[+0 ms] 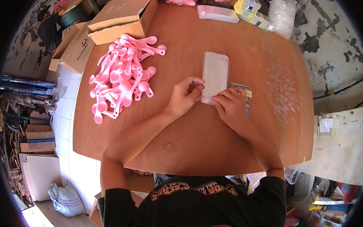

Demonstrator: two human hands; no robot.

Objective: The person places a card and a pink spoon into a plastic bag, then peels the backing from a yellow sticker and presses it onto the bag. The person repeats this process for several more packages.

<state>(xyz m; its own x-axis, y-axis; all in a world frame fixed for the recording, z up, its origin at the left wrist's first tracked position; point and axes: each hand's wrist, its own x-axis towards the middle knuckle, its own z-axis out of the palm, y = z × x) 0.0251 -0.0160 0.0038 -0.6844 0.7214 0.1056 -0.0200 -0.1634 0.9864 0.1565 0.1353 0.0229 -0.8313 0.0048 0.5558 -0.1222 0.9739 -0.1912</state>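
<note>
A stack of clear plastic bags [215,72] lies upright in front of me on the brown table. At its left edge is my left hand [186,95], fingers curled and thumb against the index finger; whatever it pinches is too small to tell. My right hand [233,105] is closed at the lower right corner of the stack, its fingertips on the plastic bag there. Partly beneath that hand sit small printed cards [248,106], blue-green and yellow. Left of my left hand is a heap of pink plastic measuring spoons [125,73].
Thin clear plastic strips [285,93] are scattered on the table's right side. An open cardboard box [123,17] stands at the back left. Along the far edge are a pink-edged bag stack [217,14], bundled cards [251,12] and a plastic-wrapped roll [281,17].
</note>
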